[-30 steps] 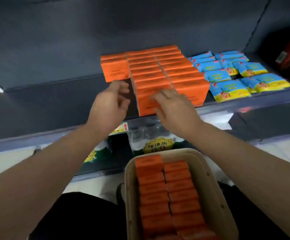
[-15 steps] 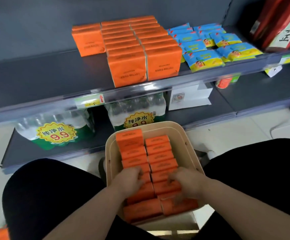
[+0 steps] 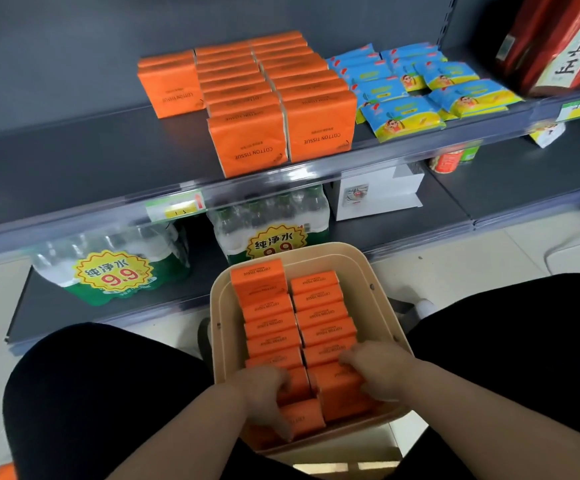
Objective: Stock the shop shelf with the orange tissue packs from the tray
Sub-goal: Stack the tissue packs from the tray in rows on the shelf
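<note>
1. Presently both grips are down at the tray's near end. The left grip (image 3: 264,393) is curled over the nearest packs (image 3: 271,306) of the tray's left column. The right grip (image 3: 382,375) is curled onto the nearest ones of the right column. Nothing looks lifted yet.
2. Inside the tray (image 3: 361,268), two columns of orange packs stand on edge and fill most of it, so a good share is left to move.
3. Beyond and above the tray, the shelf (image 3: 74,161) carries the stocked packs (image 3: 319,123). Two long rows reach its front edge, and left of them a short row sits at the back.
4. I judge the job to be roughly at its middle. The short row, and the bare shelf beyond the tray's left side, look like the room for the rest.
</note>
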